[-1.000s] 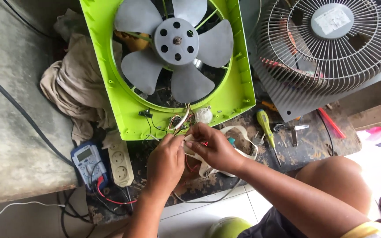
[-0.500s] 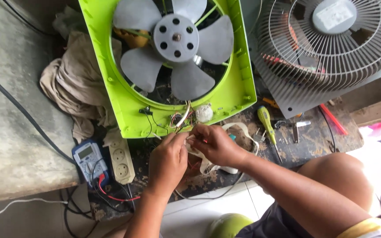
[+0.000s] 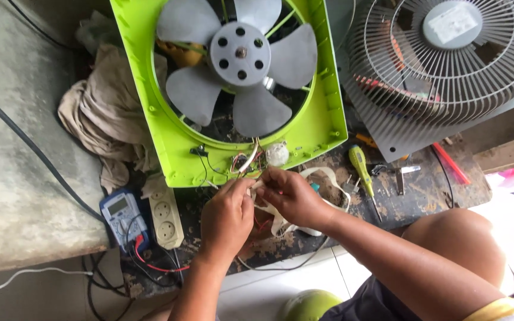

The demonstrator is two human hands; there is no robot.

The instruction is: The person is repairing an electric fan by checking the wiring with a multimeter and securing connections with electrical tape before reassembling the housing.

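Head view: the left hand [image 3: 228,215] and right hand [image 3: 290,196] meet just below the lower edge of the lime-green fan frame [image 3: 176,142], at about six o'clock from the grey fan blades [image 3: 240,59]. Both sets of fingers are closed in a pinch on the thin wires [image 3: 246,163] that trail out of the frame's bottom; whether the wire ends are bare I cannot tell.

The risk I judge greatest is a tug: the wires are short and taut toward the frame, so a hard pull could tear them from their joint. A white power strip [image 3: 165,217] lies at nine o'clock from the left hand, beside a blue multimeter [image 3: 122,217] whose leads tangle nearby; if the strip is live, bare strands could shock or short. A yellow-green screwdriver [image 3: 361,169] lies at three o'clock, near the right wrist, and could be knocked off the cluttered table [image 3: 441,196].
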